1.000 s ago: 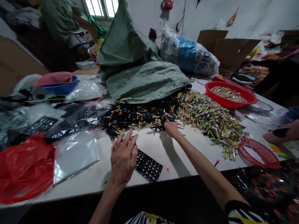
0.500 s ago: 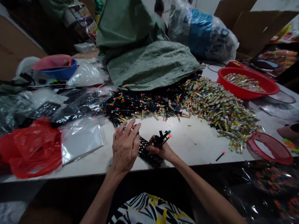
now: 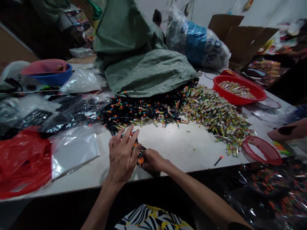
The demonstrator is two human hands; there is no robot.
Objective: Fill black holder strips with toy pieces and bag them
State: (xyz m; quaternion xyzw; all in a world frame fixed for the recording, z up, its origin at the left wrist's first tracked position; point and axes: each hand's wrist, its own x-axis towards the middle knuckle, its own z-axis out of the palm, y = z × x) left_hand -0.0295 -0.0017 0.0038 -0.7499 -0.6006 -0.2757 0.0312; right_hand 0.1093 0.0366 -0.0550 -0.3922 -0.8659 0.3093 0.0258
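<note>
- Near the front edge of the table (image 3: 168, 140), between our hands, we have a small black piece (image 3: 138, 152), its orange discs (image 3: 140, 160) facing up; most of it is covered.
- Our left hand (image 3: 122, 156) has its fingers spread and slightly arched, the thumb beside the discs. What lies under the palm we cannot see.
- Our right hand (image 3: 152, 159), at about four o'clock from the left one, has its fingers curled in toward the piece. The tips are hidden and blurred, so we cannot tell whether they pinch it.
- We judge the piece light and fairly stiff, like moulded plastic, probably smooth enough to slide in dry fingers.
- The discs look softer and easier to bend or pull loose, so we would take hold by the black body.
- At twelve o'clock from our hands, similar parts lie tangled in a black heap (image 3: 134, 110); we would expect thin ends to snag there.
- At two o'clock, the heap of small capsules (image 3: 213, 111) looks glossy and likely to roll.
- At three o'clock we see a loose black stick (image 3: 218, 161), easiest to grip by its shaft.
</note>
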